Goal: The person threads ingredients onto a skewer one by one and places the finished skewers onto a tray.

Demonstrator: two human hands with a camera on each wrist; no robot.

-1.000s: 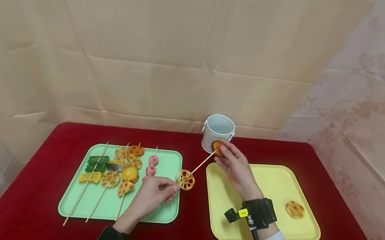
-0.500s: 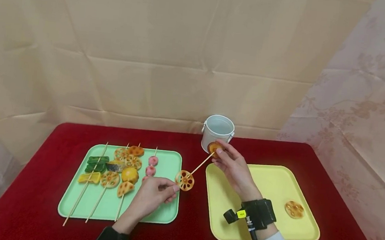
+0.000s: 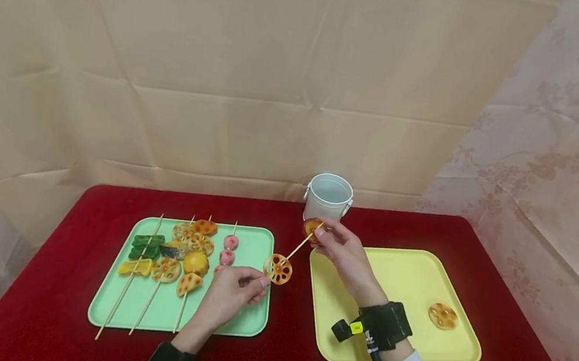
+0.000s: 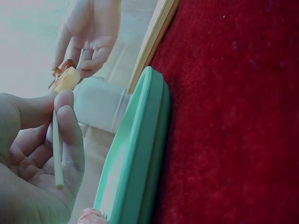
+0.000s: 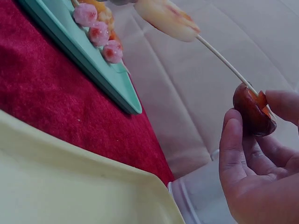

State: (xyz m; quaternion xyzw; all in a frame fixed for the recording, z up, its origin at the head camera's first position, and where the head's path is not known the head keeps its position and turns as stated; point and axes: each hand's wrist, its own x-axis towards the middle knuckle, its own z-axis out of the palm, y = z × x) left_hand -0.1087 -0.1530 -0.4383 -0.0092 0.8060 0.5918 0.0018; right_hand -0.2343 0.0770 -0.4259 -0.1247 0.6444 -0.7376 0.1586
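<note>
My left hand [image 3: 232,295] pinches a thin wooden skewer [image 3: 298,248] between thumb and fingers, just below a lotus root slice [image 3: 278,269] threaded on it. The skewer's lower end sticks out past the fingers in the left wrist view. At its upper end, my right hand [image 3: 349,260] holds a round brown-skinned piece [image 3: 311,227] with an orange face, like a mushroom cap. In the right wrist view the skewer lies against the orange face of this brown piece [image 5: 253,112], close to the thumb. Whether it pierces the piece I cannot tell.
A green tray [image 3: 109,308] on the left bears several loaded skewers. On the right, a yellow tray [image 3: 328,340] carries one loose lotus root slice [image 3: 443,316]. Behind the hands stands a small white bucket [image 3: 329,195], near the red table's [image 3: 395,230] back edge.
My right hand has shifted left and slightly down with the brown piece, towards the lotus root slice. The skewer's tip now shows across the piece's face. My left hand stays nearly still.
</note>
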